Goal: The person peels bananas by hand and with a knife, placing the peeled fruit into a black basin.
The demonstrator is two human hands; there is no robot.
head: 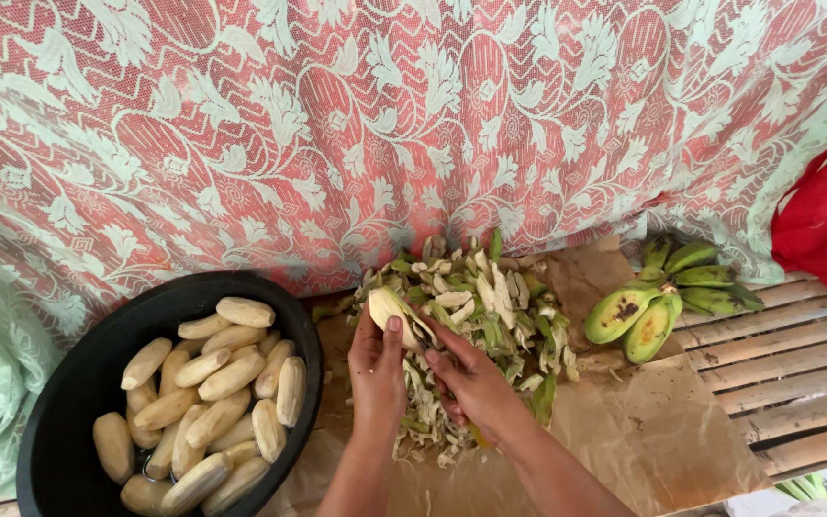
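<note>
We hold a pale, half-peeled banana (392, 311) between both hands above the heap of green and cream peelings (476, 330).

Our left hand (377, 369) grips the banana from below, thumb pressed on its side; our right hand (471, 383) touches its lower end, closed around something we cannot make out. Left of us sits the round black bowl (69, 402) of peeled bananas (208, 402); right, a bunch of green unpeeled bananas (667, 297) on brown paper (662, 421) over the slatted bamboo tabletop (796, 364).
</note>
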